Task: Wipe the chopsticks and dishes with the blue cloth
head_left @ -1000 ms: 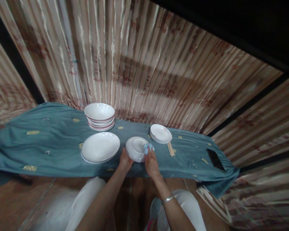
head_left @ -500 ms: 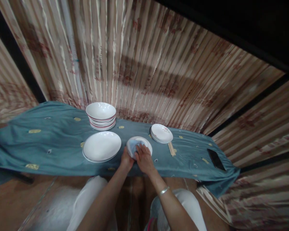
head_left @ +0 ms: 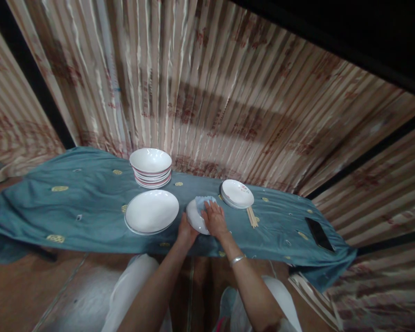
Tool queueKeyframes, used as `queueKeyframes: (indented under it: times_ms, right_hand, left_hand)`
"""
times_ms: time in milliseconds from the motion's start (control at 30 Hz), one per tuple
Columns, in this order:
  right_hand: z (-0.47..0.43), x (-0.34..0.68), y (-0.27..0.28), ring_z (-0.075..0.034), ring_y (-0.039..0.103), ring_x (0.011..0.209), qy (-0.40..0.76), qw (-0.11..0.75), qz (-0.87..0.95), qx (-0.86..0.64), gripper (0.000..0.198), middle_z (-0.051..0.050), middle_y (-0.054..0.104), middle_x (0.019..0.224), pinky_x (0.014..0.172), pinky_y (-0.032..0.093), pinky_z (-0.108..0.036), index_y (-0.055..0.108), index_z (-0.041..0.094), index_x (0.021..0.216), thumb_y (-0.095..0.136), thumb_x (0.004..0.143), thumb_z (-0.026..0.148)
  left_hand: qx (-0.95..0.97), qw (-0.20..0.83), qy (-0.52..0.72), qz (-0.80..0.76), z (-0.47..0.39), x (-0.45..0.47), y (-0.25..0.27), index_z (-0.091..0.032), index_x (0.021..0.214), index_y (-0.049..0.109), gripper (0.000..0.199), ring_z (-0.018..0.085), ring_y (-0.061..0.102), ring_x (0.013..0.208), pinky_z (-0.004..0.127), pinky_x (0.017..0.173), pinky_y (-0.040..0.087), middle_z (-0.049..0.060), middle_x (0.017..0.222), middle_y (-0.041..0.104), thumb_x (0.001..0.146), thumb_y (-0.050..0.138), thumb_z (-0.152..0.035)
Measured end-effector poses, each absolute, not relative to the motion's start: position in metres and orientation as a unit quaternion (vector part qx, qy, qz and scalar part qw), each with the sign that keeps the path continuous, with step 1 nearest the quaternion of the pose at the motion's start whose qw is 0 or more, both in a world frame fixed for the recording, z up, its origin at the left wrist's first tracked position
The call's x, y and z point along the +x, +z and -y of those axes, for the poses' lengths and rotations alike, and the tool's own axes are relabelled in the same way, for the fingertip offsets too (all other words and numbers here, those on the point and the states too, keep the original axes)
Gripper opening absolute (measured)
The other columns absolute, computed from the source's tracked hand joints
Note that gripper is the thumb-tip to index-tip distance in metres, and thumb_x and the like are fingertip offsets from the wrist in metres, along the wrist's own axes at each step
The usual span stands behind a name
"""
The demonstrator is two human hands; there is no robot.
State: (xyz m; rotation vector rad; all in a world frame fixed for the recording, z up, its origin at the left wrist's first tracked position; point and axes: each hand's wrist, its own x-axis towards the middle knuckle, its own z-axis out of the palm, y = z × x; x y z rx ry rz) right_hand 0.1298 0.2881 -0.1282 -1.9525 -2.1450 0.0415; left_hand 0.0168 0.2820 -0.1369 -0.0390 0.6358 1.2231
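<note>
Close to the table's front edge, my left hand (head_left: 187, 233) grips the lower left rim of a small round white dish (head_left: 193, 218). Whether it is a plate or a bowl I cannot tell. A crumpled light blue cloth (head_left: 202, 201) lies against the dish's upper part. My right hand (head_left: 215, 221), a silver bangle on its wrist, presses the cloth to the dish with its fingers over it, hiding the right side. The dish is tilted, its smooth pale surface toward me.
To the left are large oval white plates (head_left: 152, 212) and, behind them, a stack of red-rimmed white bowls (head_left: 151, 161). Small floral plates (head_left: 238, 193) sit right, beside wooden chopsticks (head_left: 252, 217). A black phone (head_left: 319, 234) lies on the green tablecloth (head_left: 97, 207).
The dish has turned from facing up to a tilt, and the cloth has shifted to its far upper edge under my right hand. The whole view has moved slightly.
</note>
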Motion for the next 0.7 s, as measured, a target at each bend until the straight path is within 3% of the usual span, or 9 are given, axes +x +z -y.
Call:
queueKeyframes:
  times_ms: [333, 600, 700]
  right_hand:
    - [-0.258, 0.145, -0.162, -0.027, 0.023, 0.139, -0.031, 0.23, 0.707, -0.668, 0.051, -0.022, 0.033, 0.146, 0.108, 0.03, -0.046, 0.038, 0.006, 0.138, 0.031, 0.096, 0.033]
    - [-0.214, 0.129, -0.183, -0.031, 0.007, 0.142, -0.034, 0.283, 0.695, -0.66, 0.062, -0.021, 0.013, 0.153, 0.106, 0.03, -0.056, 0.014, 0.01, 0.147, 0.034, 0.095, 0.035]
    - [-0.201, 0.121, -0.183, -0.032, 0.004, 0.142, -0.029, 0.277, 0.714, -0.643, 0.061, -0.018, 0.01, 0.154, 0.107, 0.029, -0.057, 0.016, 0.013, 0.148, 0.036, 0.094, 0.032]
  left_hand:
    - [-0.001, 0.768, 0.556, -0.318, -0.278, 0.016, -0.133, -0.015, 0.128, 0.05, 0.05, 0.025, 0.049, 0.123, 0.039, 0.102, 0.041, 0.011, 0.128, 0.059, 0.094, 0.025, -0.043]
    - [0.006, 0.758, 0.578, -0.303, -0.278, 0.018, -0.135, -0.015, 0.118, 0.058, 0.045, 0.024, 0.058, 0.113, 0.037, 0.094, 0.048, 0.011, 0.113, 0.067, 0.095, 0.027, -0.039]
    - [0.003, 0.754, 0.577, -0.313, -0.279, 0.017, -0.135, -0.015, 0.114, 0.059, 0.045, 0.024, 0.061, 0.108, 0.035, 0.09, 0.05, 0.011, 0.106, 0.069, 0.095, 0.026, -0.038]
